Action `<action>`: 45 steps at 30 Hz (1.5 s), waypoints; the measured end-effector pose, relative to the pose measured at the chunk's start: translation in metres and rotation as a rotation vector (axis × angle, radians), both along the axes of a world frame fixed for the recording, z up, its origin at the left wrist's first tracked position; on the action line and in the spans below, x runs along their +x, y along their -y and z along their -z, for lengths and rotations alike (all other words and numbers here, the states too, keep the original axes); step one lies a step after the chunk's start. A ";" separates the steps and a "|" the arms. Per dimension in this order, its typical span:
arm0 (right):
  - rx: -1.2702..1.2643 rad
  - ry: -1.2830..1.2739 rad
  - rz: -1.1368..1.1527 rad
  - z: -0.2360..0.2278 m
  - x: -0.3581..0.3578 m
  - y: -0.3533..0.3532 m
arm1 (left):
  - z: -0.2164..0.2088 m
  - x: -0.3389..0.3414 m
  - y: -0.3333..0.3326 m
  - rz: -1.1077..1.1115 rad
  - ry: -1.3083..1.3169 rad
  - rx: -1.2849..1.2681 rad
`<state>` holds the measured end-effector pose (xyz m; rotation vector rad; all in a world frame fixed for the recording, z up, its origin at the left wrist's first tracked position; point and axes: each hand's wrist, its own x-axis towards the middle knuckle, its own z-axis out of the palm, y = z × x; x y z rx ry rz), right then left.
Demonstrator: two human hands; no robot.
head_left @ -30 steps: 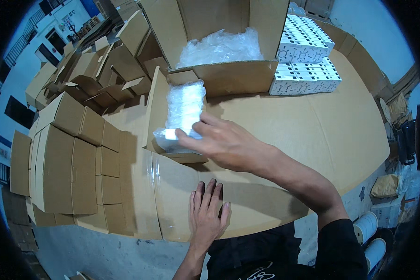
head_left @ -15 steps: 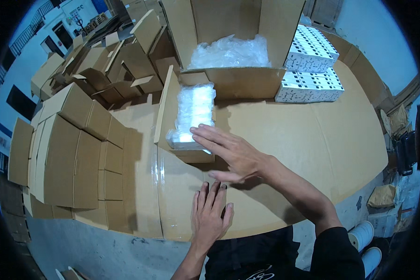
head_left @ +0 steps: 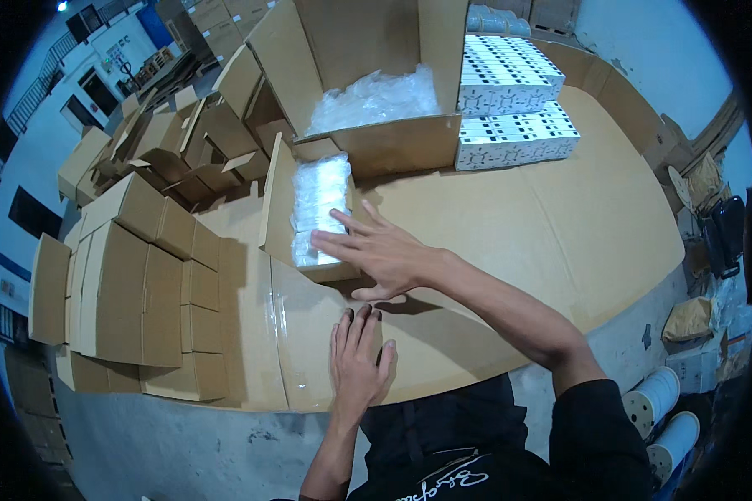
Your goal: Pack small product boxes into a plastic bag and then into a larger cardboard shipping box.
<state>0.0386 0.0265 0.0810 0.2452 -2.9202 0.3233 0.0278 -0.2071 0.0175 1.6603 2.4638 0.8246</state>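
Note:
My right hand (head_left: 379, 250) is open with its fingers spread. Its fingertips are over the near end of a row of items in clear bubble wrap (head_left: 320, 199), touching it or just above it. That row fills a narrow open cardboard box (head_left: 277, 194), whose left flap stands up. My left hand (head_left: 358, 361) lies flat and open on the cardboard-covered table (head_left: 493, 250), nearer to me than the box, and holds nothing.
Behind the box stands a larger open carton (head_left: 393, 144) with crumpled clear plastic (head_left: 378, 98) inside. White patterned boxes (head_left: 518, 138) are stacked to its right. Folded brown cartons (head_left: 154, 284) are piled at the left. White spools (head_left: 653, 397) stand on the floor at the right.
The near end of the wrapped row has gone down into the box. My right hand's fingers have spread apart. The whole view has shifted a little; my left hand stays flat on the table.

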 end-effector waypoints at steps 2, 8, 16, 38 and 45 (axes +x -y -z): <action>-0.211 -0.138 0.108 -0.008 0.019 -0.003 | 0.011 -0.006 0.004 -0.062 0.128 0.091; -0.692 -0.310 0.538 0.009 0.121 -0.007 | 0.011 -0.024 -0.049 -0.574 0.363 0.563; -0.793 -0.206 0.687 0.036 0.205 0.021 | 0.013 -0.066 -0.117 -0.771 0.369 0.725; -0.818 -0.690 0.794 0.055 0.234 0.049 | -0.005 -0.020 -0.042 0.155 0.976 0.587; -0.580 -0.654 0.735 0.038 0.222 0.044 | 0.011 -0.038 -0.035 0.217 0.662 0.428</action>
